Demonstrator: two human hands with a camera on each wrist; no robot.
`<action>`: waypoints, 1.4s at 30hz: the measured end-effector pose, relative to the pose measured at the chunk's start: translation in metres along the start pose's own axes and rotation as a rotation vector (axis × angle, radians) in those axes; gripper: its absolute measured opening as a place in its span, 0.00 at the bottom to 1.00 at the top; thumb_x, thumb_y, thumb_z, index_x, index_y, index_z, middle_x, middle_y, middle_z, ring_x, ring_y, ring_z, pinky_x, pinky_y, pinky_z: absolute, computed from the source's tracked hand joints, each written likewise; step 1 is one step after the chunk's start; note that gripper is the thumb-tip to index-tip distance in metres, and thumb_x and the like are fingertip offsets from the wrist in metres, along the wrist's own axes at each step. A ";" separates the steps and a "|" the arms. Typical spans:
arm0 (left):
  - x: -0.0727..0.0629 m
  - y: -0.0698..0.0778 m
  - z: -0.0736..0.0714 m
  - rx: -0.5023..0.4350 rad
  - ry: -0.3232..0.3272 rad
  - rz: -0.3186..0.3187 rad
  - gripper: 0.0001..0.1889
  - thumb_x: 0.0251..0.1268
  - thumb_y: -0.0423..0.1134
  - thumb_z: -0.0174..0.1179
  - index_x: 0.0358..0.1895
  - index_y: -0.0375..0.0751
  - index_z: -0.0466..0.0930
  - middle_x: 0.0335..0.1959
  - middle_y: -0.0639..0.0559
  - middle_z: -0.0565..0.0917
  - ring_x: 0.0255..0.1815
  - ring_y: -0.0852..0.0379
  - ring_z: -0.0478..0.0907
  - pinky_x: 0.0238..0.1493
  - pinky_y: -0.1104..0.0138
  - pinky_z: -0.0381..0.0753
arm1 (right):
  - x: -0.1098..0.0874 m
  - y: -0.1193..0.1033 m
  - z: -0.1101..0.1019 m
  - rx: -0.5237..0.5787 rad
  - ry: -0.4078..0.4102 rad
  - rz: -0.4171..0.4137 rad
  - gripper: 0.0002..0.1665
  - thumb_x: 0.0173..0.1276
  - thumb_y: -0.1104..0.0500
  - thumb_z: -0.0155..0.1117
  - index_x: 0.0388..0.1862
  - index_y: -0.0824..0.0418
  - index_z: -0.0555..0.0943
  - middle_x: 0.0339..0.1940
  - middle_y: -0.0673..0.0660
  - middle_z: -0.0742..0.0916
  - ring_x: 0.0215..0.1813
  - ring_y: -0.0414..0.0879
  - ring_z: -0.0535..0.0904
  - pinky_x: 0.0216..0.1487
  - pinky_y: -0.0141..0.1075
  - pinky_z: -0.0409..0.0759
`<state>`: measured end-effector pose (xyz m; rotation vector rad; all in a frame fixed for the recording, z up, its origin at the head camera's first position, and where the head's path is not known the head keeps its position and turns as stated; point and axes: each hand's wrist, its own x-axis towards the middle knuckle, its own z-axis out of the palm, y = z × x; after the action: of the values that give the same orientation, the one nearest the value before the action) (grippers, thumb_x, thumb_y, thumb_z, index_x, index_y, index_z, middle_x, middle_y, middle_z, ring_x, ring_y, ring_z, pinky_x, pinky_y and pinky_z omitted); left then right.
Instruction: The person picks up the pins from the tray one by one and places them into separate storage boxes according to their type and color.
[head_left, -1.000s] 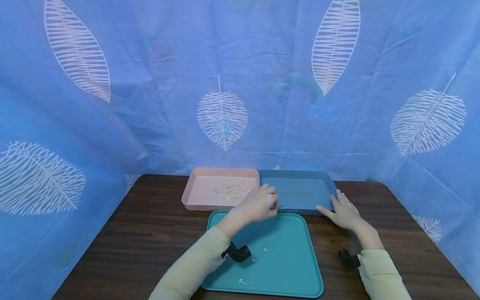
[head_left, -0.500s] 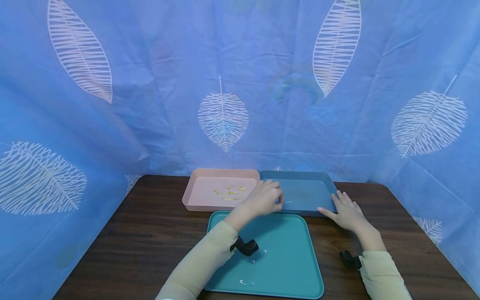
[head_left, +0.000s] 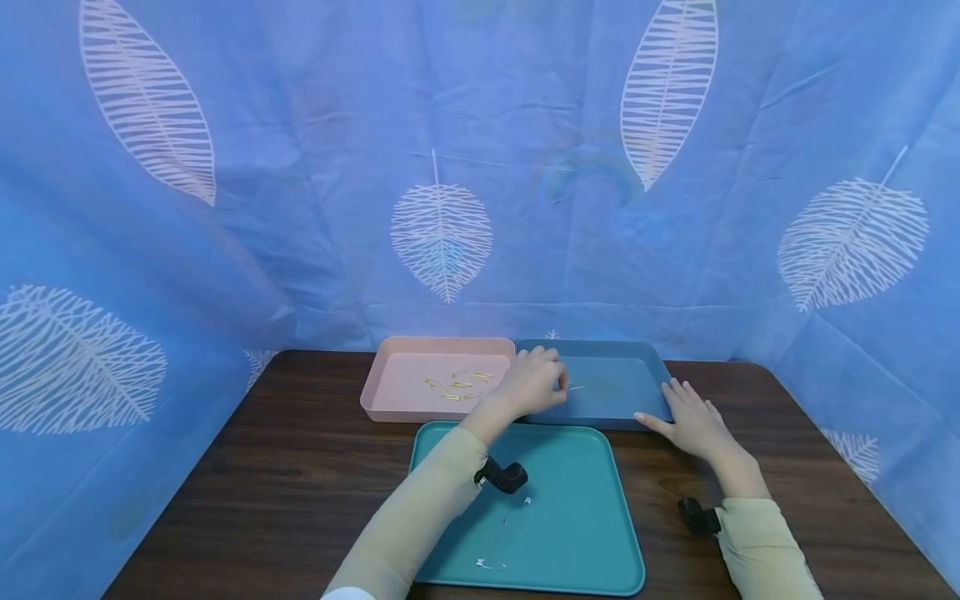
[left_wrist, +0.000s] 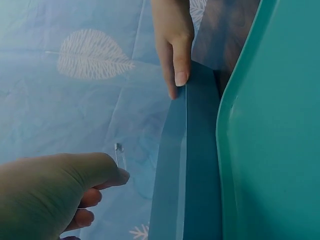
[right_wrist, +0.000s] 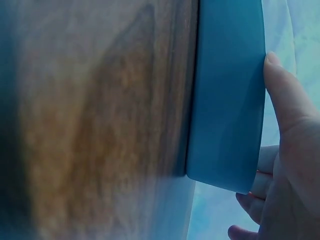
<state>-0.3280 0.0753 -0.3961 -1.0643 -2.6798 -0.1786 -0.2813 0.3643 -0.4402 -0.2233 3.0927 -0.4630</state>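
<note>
My left hand (head_left: 531,385) is over the left part of the blue tray (head_left: 630,400). Between thumb and fingertips it pinches a silver safety pin (left_wrist: 119,154), whose head sticks up past the thumb in the left wrist view. Another thin silver pin (head_left: 576,387) shows in the blue tray just right of this hand. My right hand (head_left: 693,425) rests on the tray's front right corner, fingers spread along the right side. In the right wrist view its thumb (right_wrist: 287,95) touches the front rim.
Gold safety pins (head_left: 461,385) lie in the pink tray (head_left: 405,414) at the left. Nearer me, a teal tray (head_left: 577,533) holds a few silver safety pins (head_left: 491,565). A dark wooden table (head_left: 300,467) bears all three trays; a blue leaf-patterned cloth (head_left: 525,250) hangs behind.
My left hand has moved farther out and slightly right, from the blue tray's front edge to over its inside. The right hand has stayed at the corner.
</note>
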 end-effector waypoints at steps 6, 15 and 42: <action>0.011 -0.002 0.005 -0.003 -0.021 -0.039 0.05 0.67 0.47 0.60 0.32 0.60 0.82 0.36 0.61 0.75 0.34 0.60 0.65 0.36 0.68 0.60 | 0.000 -0.002 0.001 -0.003 -0.004 0.004 0.60 0.67 0.29 0.53 0.73 0.78 0.54 0.74 0.81 0.56 0.76 0.74 0.48 0.69 0.72 0.47; 0.028 -0.005 0.012 -0.008 -0.036 -0.070 0.05 0.67 0.48 0.59 0.32 0.60 0.82 0.39 0.61 0.77 0.40 0.59 0.71 0.42 0.64 0.69 | -0.001 -0.002 0.000 -0.004 -0.009 0.019 0.60 0.67 0.29 0.52 0.73 0.78 0.54 0.74 0.81 0.55 0.76 0.74 0.47 0.69 0.72 0.47; 0.069 -0.018 0.037 -0.012 -0.097 -0.219 0.09 0.71 0.46 0.55 0.31 0.56 0.81 0.40 0.60 0.77 0.39 0.59 0.69 0.46 0.64 0.70 | -0.003 -0.004 -0.001 0.005 -0.011 0.026 0.59 0.67 0.31 0.54 0.73 0.79 0.53 0.74 0.80 0.54 0.76 0.74 0.47 0.69 0.72 0.46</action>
<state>-0.3951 0.1151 -0.4130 -0.7995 -2.8830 -0.1878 -0.2782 0.3614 -0.4378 -0.1855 3.0797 -0.4669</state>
